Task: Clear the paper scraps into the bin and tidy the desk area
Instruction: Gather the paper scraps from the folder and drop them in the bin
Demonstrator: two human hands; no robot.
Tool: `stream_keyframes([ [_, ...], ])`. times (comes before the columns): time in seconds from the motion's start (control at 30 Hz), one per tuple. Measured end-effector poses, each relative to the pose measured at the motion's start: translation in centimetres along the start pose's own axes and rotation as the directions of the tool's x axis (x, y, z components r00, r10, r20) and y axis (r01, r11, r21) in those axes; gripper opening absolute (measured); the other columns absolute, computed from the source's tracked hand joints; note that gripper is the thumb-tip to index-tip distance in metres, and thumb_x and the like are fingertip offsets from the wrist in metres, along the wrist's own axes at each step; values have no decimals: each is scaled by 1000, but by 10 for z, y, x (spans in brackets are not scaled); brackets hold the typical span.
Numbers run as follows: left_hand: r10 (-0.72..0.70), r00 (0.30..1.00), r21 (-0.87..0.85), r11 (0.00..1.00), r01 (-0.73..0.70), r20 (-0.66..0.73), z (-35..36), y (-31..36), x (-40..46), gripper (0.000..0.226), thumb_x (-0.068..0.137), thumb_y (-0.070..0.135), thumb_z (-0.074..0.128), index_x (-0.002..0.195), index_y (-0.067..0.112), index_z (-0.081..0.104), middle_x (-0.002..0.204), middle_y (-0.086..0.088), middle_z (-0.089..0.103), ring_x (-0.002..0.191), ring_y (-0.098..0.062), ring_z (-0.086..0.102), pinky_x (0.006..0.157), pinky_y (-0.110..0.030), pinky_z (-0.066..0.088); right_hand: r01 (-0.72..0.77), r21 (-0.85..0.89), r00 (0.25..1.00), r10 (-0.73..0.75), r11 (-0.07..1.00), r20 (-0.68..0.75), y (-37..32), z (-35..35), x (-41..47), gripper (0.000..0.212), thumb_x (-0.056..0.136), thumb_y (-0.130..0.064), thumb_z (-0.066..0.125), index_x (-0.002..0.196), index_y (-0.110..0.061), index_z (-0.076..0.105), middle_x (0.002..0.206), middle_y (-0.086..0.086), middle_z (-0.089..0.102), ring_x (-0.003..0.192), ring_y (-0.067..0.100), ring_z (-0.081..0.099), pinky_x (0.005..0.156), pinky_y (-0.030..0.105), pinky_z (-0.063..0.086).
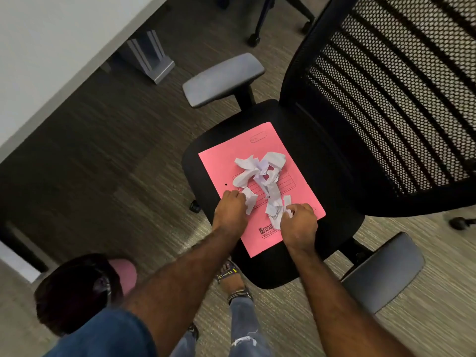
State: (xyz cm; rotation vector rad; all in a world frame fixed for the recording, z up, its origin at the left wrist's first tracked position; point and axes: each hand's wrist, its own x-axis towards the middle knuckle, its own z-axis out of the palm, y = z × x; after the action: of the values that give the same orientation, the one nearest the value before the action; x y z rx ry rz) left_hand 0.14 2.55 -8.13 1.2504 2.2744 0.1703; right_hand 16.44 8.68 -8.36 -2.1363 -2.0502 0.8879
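A pink file folder (224, 163) lies flat on the black seat of an office chair (316, 161). Several crumpled white paper scraps (262, 176) are heaped along the middle of the folder. My left hand (230, 210) rests on the folder's near left part, its fingers curled against a scrap at the pile's left edge. My right hand (300, 225) sits at the pile's near right end with its fingertips pinched on a small white scrap (288, 211). A dark round bin (77, 292) with a pink item inside stands on the floor at the lower left.
The chair has a mesh backrest (401, 99) at the right and grey armrests, far (222, 78) and near (383, 271). A white desk (51, 47) fills the upper left, its grey leg (152, 55) below. My sandalled foot (231, 276) stands by the seat.
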Motion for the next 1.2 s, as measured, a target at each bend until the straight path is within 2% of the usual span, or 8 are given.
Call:
stream_keyframes([
  [0.1,6,1000,-62,998,-6,5,-1,-3,-1,25,96,19,65,120,10,68,119,-6,66,116,-24,56,90,-38,53,-57,92,995,64,994,-77,3,-2,-5,22,97,-11,70,116,-5,77,117,9,69,89,11,55,62,5,28],
  [0.33,-23,997,-262,965,1,-80,-6,-16,-10,13,98,18,60,103,10,69,110,-5,66,109,-23,57,93,-40,51,-17,320,973,89,947,-211,-2,-7,-34,8,93,-8,72,99,-9,78,95,-9,60,84,11,61,77,25,54],
  [0.53,-45,987,-396,918,-20,-154,-11,-39,-22,7,93,14,64,89,11,69,97,-5,68,100,-23,59,90,-42,50,31,434,983,51,900,-175,-30,10,-71,11,92,-12,77,102,-16,78,98,-13,63,89,8,66,77,20,52],
  [0.67,-121,958,-483,875,-19,-258,-18,-62,-35,6,89,12,65,86,10,69,93,-5,68,95,-23,60,87,-41,49,131,405,988,-85,905,-130,-65,32,-96,13,87,-7,79,97,-14,80,96,-8,67,88,14,67,83,28,54],
  [0.77,-201,927,-533,846,2,-317,-21,-89,-52,6,87,8,66,82,7,69,89,-6,68,91,-25,60,84,-41,49,206,393,978,-201,896,-55,-90,58,-117,14,84,-5,82,94,-14,80,90,-14,65,83,8,67,79,13,51],
  [0.9,-354,862,-601,796,73,-364,-25,-149,-80,4,83,2,70,85,5,70,90,-8,70,93,-27,62,84,-36,48,256,347,940,-316,902,127,-121,106,-150,13,84,-5,78,93,-15,80,93,-6,68,86,15,70,82,33,58],
  [1.03,-526,790,-637,734,233,-317,-18,-219,-114,7,80,4,69,84,9,69,90,-4,70,92,-25,63,82,-38,51,355,279,851,-432,892,299,-145,154,-189,15,85,-9,79,97,-15,81,94,-7,70,88,14,70,84,32,58],
  [1.2,-750,620,-715,562,416,-229,-8,-302,-162,9,83,13,72,76,15,67,81,1,69,83,-24,65,77,-38,53,426,186,742,-459,886,489,-171,214,-238,15,85,-11,80,100,-11,82,102,6,75,93,21,71,90,33,55],
])
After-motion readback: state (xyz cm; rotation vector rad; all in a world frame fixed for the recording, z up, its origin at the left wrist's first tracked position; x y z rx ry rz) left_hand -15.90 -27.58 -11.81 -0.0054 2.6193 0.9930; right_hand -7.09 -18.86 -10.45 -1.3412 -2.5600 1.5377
